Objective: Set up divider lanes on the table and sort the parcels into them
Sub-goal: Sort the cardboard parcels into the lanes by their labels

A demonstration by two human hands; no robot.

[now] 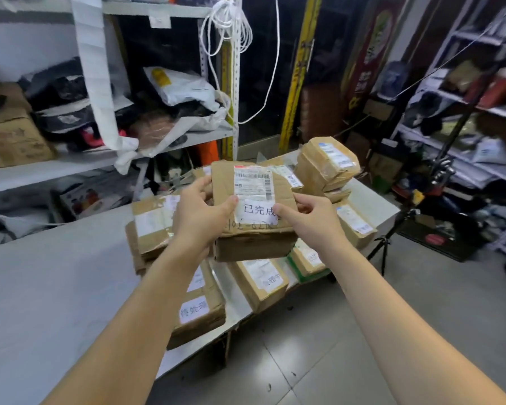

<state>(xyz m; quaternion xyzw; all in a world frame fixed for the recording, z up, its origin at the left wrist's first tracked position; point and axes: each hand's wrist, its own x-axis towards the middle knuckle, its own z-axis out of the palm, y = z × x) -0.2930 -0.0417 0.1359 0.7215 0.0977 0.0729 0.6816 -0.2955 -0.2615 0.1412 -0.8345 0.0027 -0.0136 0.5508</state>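
Both hands (254, 220) hold a cardboard parcel (253, 211), seemingly above the table (56, 287).

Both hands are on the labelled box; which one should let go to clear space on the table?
Probably the right hand: it only pinches the box at its edge, while the left hand wraps its side.

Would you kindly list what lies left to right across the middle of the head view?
Shelf unit → taped parcel → left hand → held parcel → right hand → stacked parcels → tripod.
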